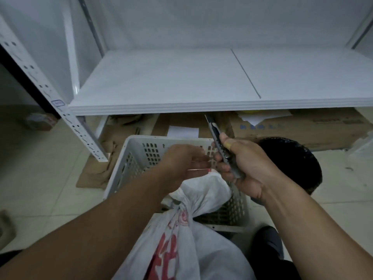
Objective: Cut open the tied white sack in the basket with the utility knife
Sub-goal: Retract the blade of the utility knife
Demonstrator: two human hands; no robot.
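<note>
A white sack (193, 245) with red print lies in a white perforated basket (139, 152), its neck tied at about the middle and its loose top flopping toward the right. My right hand (244, 166) grips a utility knife (219, 146), blade end pointing up and away, above the sack's top. My left hand (183, 162) hovers just left of the knife above the sack, fingers bent, with a thin pale strand across them; whether it pinches the strand is unclear.
A white metal shelf (201, 81) runs across in front, with a perforated upright (60, 110) at left. Cardboard boxes (302, 128) sit under the shelf. A black round object (292, 158) is right of the basket. Pale floor tiles surround.
</note>
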